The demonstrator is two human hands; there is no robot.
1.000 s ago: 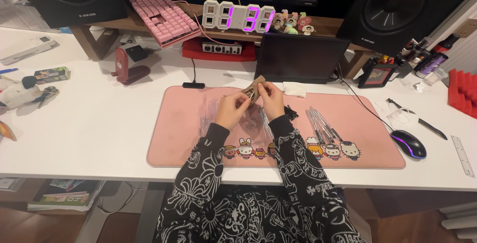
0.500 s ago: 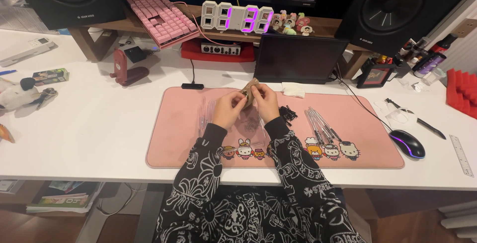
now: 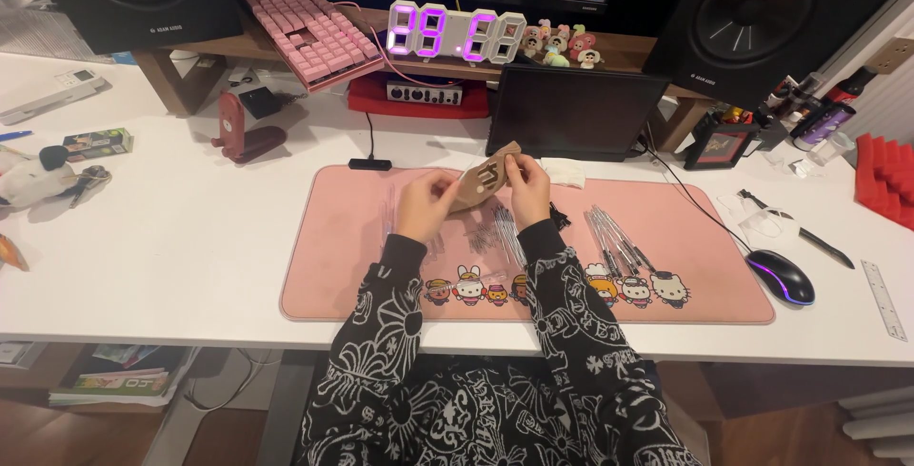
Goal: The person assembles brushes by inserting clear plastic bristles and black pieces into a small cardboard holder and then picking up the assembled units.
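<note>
Pink kbd (image 3: 303,20), LED clock (image 3: 456,31), mouse (image 3: 781,277), 2 black spkrs (image 3: 762,23), ruler (image 3: 884,298).

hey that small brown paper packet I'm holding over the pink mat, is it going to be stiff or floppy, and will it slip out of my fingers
The brown packet looks thin and creased, so probably floppy and light. Both the left hand and right hand pinch its edges, and its matte, paper-like surface suggests it grips fairly well. It would likely crumple rather than break if it landed on the pink mat.
</note>
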